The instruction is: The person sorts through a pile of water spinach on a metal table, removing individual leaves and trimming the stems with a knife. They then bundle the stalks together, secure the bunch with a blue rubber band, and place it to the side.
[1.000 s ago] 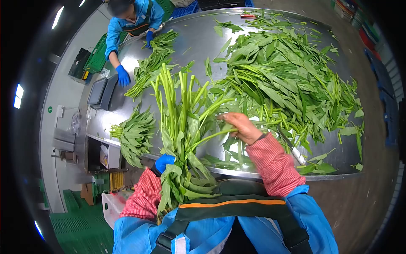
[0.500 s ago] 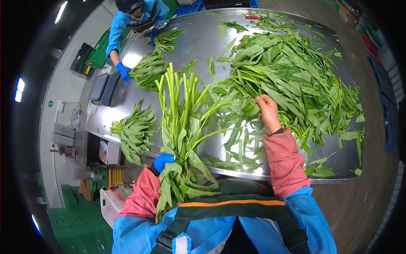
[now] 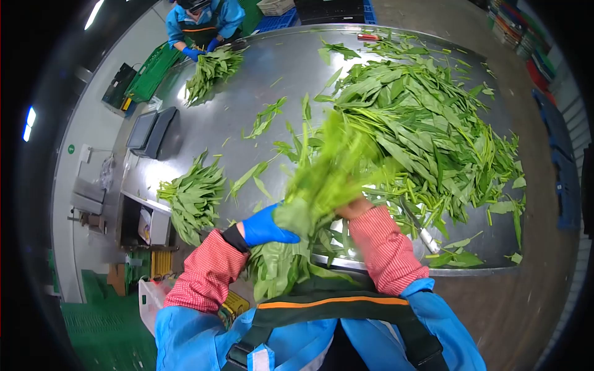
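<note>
My left hand (image 3: pixel 269 226), in a blue glove, is closed round a bunch of long-leaved greens (image 3: pixel 334 164). Their pale stems slant up to the right and are smeared by motion, while leaves hang below the glove near the table's front edge. My bare right hand (image 3: pixel 354 208) is at the right side of this bunch, its fingers hidden by stems and blur. Just right of that arm lies a knife (image 3: pixel 427 238) with a whitish handle. A large loose heap of the same greens (image 3: pixel 427 117) spreads over the table's right half.
A smaller bunch (image 3: pixel 195 196) lies on the metal table (image 3: pixel 247 117) at the left, near a grey scale-like device (image 3: pixel 153 131). Across the table a co-worker (image 3: pixel 204 28) in blue gloves holds another bunch (image 3: pixel 213 71). A red-handled object (image 3: pixel 368 37) rests at the far edge.
My right hand has left the heap and come in to the held bunch, which now tilts right. The knife shows where my arm was. The co-worker has drawn a bunch back toward themselves.
</note>
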Motion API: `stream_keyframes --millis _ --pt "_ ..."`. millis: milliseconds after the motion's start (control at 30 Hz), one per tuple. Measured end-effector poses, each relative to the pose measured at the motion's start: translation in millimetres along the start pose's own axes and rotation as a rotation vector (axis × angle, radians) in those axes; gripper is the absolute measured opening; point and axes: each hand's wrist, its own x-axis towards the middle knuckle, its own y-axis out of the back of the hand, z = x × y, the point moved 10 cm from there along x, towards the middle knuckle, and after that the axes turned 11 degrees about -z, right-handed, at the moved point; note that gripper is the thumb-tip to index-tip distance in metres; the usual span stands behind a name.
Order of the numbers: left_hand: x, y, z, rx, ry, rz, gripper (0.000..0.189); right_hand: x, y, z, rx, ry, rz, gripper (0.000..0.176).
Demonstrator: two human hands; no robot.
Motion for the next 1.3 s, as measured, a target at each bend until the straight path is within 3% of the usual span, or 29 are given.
stream_keyframes --millis 133,233,267,400,533,633,667,767,867,967,1033,1133,1233,1267,1300 --pt "20 -9 -3 0.797 0.100 0.092 0.100 5 -11 -57 0.275 0.371 -0.318 0.080" --pt "32 -14 -8 0.747 0.127 0.063 0.102 -5 -27 -78 0.289 0.411 -0.465 0.081" --pt "35 -14 -9 0.704 0.033 0.083 0.103 -10 -18 -79 0.261 0.430 -0.335 0.082" --pt "50 -10 -17 0.672 -0.177 0.066 0.104 -12 -4 -81 0.161 0.471 -0.208 0.085" --pt "45 3 -17 0.855 -0.126 0.171 0.107 -11 20 -81 0.076 0.423 -0.185 0.092" --pt "32 19 -17 0.429 -0.228 0.031 0.105 -12 35 -81 0.066 0.433 -0.219 0.094" --pt "25 27 -19 0.226 -0.177 -0.014 0.106 -9 36 -80 0.098 0.427 -0.265 0.096" --pt "4 45 11 -0.284 -0.245 0.009 0.109 -7 36 -79 0.129 0.416 -0.257 0.096" --pt "-6 66 27 -0.418 -0.388 0.223 0.111 -1 25 -79 0.153 0.405 -0.246 0.092" --pt "9 20 57 0.324 -0.484 0.434 0.115 10 16 -75 0.145 0.381 -0.173 0.090" --pt "23 -27 79 0.820 -0.314 0.589 0.122 22 15 -74 0.144 0.343 -0.102 0.089" --pt "46 -26 65 0.924 -0.045 0.699 0.129 35 4 -75 -0.006 0.291 -0.023 0.089" --pt "47 20 37 0.494 -0.310 0.824 0.128 31 -30 -69 -0.151 0.296 0.071 0.092" --pt "56 32 24 0.176 -0.460 0.724 0.123 32 -42 -69 -0.170 0.325 0.042 0.093" --pt "60 42 17 0.108 -0.448 0.661 0.120 32 -53 -71 -0.191 0.356 0.009 0.094"
